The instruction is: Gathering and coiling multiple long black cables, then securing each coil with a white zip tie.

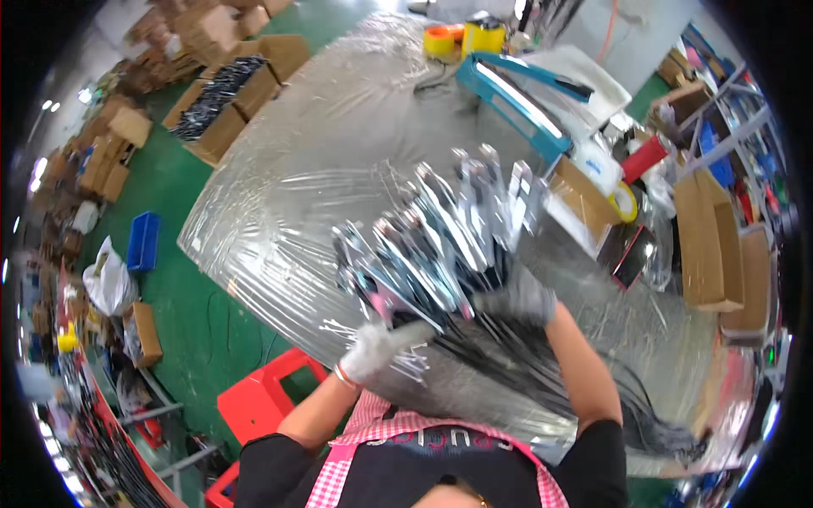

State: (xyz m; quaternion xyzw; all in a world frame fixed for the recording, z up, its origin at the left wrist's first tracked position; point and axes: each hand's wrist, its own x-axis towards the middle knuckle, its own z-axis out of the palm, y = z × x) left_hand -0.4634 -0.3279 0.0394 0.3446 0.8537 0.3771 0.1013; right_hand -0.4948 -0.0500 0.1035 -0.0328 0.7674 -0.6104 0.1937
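On the worktop [339, 135], I log cables [542, 360] running upper-left to lower-right; right hand [523, 298] at mid-length, left hand [373, 349] at near-left edge; cannot tell either grip.

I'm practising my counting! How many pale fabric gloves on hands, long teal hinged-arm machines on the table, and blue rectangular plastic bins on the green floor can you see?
Pale fabric gloves: 2
Long teal hinged-arm machine: 1
Blue rectangular plastic bin: 1
Total: 4
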